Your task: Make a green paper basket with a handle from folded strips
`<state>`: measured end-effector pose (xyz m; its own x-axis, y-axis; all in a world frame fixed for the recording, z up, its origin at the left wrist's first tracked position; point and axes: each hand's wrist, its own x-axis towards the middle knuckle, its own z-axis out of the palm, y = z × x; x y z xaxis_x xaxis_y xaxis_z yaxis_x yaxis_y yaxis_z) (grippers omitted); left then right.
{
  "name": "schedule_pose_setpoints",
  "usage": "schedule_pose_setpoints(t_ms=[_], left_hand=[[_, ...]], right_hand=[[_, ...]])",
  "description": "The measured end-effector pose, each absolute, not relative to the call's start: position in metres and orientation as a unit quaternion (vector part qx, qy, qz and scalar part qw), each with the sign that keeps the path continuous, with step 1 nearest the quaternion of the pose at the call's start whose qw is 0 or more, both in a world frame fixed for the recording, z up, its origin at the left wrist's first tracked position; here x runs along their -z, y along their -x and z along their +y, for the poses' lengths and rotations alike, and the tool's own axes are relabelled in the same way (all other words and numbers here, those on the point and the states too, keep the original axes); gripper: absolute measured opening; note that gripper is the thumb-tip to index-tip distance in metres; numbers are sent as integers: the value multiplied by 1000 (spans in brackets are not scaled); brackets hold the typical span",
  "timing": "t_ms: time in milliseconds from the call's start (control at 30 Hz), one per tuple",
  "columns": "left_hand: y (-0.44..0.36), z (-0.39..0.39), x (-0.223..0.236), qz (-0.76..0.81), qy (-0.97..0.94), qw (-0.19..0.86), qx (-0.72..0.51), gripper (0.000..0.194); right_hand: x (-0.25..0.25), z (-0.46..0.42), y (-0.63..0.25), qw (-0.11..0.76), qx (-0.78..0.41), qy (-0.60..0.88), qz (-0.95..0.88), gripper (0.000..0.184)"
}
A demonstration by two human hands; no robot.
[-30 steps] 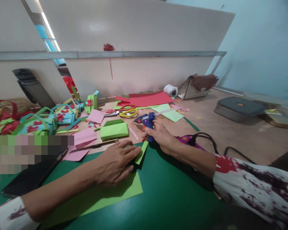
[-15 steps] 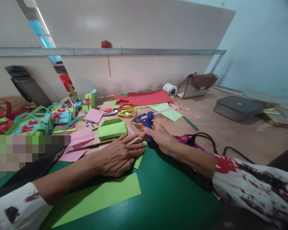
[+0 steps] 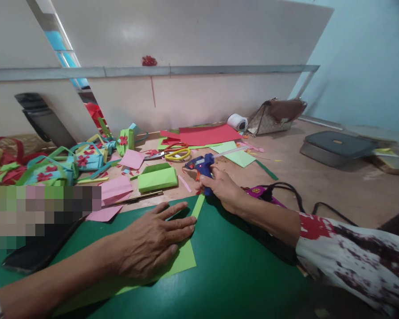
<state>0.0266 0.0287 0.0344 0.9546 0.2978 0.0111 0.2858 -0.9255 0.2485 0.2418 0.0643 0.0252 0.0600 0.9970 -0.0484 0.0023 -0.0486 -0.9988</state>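
Note:
My left hand (image 3: 151, 241) lies flat with fingers spread on a light green paper sheet (image 3: 182, 259), which rests on a large dark green sheet (image 3: 239, 274). A narrow light green strip (image 3: 198, 205) stands folded up along the sheet's far edge, just past my fingertips. My right hand (image 3: 222, 188) is closed around the handle of a blue glue gun (image 3: 201, 166), whose nozzle points left above the table. A clear glue stick juts from the gun's back.
Yellow-handled scissors (image 3: 174, 153), red paper (image 3: 208, 134), a folded green piece (image 3: 158, 178), pink sheets (image 3: 115, 188) and paper baskets (image 3: 53, 170) lie beyond. A black cord (image 3: 295, 197) trails right. A handbag (image 3: 275, 115), tape roll (image 3: 236, 122) and grey box (image 3: 334, 148) sit farther right.
My left hand slid back toward me and now presses flat on the light green sheet, leaving the folded strip uncovered. My right hand keeps the glue gun in place.

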Motion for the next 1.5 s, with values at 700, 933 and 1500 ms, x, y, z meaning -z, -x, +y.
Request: schedule_pose_setpoints(t_ms=[700,933,1500], left_hand=[[6,-25,-12,296,-948,-96,-64,43],[-4,-31,-13,331,-937,-111,-24,43],[-7,-25,3,399,-912,-51,-76,36]], right_hand=[[-62,33,-263,614,-526,462,-364,29],[-35,-8,-225,482,-618,489,-384,26],[-29,10,-217,463,-605,473,-442,29]])
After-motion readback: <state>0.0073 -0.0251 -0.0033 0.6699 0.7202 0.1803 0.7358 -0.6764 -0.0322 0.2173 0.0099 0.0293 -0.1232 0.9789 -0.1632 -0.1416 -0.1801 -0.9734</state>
